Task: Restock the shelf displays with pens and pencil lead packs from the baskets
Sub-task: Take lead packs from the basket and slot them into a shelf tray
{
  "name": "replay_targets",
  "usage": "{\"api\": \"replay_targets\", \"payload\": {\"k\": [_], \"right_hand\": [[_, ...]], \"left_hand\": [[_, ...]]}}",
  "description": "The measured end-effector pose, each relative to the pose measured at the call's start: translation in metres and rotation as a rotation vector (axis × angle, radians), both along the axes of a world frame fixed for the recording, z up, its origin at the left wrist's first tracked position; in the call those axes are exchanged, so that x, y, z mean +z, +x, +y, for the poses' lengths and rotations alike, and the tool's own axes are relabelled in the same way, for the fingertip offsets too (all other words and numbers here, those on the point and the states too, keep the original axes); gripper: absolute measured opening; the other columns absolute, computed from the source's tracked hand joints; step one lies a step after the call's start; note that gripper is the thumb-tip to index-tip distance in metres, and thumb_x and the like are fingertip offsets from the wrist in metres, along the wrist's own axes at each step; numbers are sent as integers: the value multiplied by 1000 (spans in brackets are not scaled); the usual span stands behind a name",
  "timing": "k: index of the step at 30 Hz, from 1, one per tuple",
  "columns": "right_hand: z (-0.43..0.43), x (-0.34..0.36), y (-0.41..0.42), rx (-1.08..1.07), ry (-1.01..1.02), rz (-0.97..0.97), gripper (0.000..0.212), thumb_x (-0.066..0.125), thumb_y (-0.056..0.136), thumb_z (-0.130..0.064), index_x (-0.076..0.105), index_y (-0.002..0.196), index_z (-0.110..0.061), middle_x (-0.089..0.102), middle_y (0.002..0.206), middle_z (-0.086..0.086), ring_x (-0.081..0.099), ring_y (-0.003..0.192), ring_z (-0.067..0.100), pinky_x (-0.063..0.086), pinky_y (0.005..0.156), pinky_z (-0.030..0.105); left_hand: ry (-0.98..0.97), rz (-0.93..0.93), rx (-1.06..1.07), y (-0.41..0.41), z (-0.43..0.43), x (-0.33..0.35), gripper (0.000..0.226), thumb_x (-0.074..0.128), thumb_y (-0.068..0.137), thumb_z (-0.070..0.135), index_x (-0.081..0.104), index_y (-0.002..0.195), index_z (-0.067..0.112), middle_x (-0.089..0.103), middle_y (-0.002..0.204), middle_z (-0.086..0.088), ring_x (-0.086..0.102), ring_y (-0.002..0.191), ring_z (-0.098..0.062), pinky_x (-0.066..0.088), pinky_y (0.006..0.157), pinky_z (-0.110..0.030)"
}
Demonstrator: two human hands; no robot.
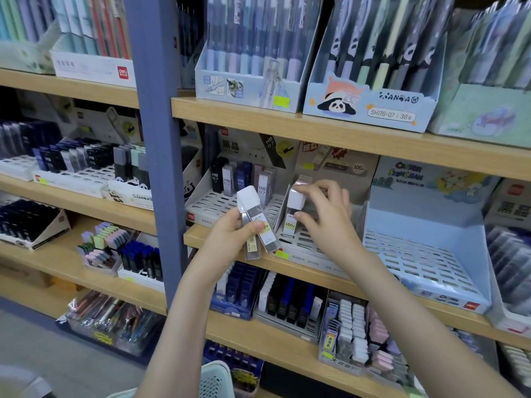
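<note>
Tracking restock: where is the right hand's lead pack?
Head view, centre: right hand pinches the pack at the slotted tray, right of the left hand's packs.

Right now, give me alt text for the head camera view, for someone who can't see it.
A right hand pinches a white-capped lead pack at a slotted tray, while the left hand grips more packs. Other stationery displays fill the shelves.

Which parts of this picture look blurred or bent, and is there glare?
Head view: the wide lens skews the wooden shelf board and the blue metal upright; the pale green pen box blurs; the clear white-capped lead packs in the left hand are readable; light is even, without strong glare.
</note>
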State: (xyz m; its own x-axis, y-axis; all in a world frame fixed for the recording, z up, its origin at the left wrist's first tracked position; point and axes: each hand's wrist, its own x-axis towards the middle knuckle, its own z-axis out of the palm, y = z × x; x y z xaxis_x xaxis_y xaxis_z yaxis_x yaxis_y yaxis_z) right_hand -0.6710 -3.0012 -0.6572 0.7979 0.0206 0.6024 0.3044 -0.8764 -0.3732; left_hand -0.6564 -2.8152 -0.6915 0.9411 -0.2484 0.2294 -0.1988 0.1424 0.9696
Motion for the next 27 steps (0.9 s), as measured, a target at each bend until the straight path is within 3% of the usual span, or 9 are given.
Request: {"api": "replay_targets", "payload": {"k": [9,12,15,17,21,23,27], "right_hand": [[3,5,-9,-56,-118,-6,38,55,93,-30,51,130,-33,34,140,-2,23,124,17,16,96,29],[16,13,-20,86,63,2,40,58,91,-35,52,130,-31,47,117,-8,35,110,9,28,90,22],[31,22,-26,292,337,239,19,64,87,-26,60,105,-32,58,81,-9,49,73,4,40,69,21],[33,25,-26,298,390,291,14,67,85,-18,59,91,-27,57,68,-5,47,59,4,41,63,24],[25,29,-30,262,519,203,12,64,88,-18,57,97,-21,67,79,1,61,73,15,49,67,26],[17,31,-29,210,599,103,14,62,89,-18,53,98,-23,67,88,-1,64,82,13,51,66,21],[7,23,-24,156,614,12,25,64,88,-15,46,97,-29,65,92,-8,63,87,11,52,79,29]], "left_hand": [[35,9,-39,-5,-2,1,15,57,92,8,60,102,18,72,92,0,68,81,-11,53,70,-31],[49,-23,-89,-6,-5,4,18,57,92,6,61,104,19,73,93,2,69,86,-13,54,75,-31],[67,-62,-124,-8,-10,6,27,60,90,6,61,111,23,73,95,2,68,90,-15,54,82,-36],[73,-80,-118,-10,-13,6,26,62,88,6,62,109,22,72,90,3,68,85,-13,52,77,-33],[12,-84,-70,-12,-11,6,14,58,91,7,62,101,14,72,79,4,67,74,-10,52,66,-26],[-38,-73,-9,-10,-6,6,9,54,94,9,60,98,15,71,77,3,66,74,-11,53,68,-25],[-69,-49,65,-7,-1,4,8,52,96,11,58,96,17,70,75,4,65,72,-10,54,71,-24]]}}
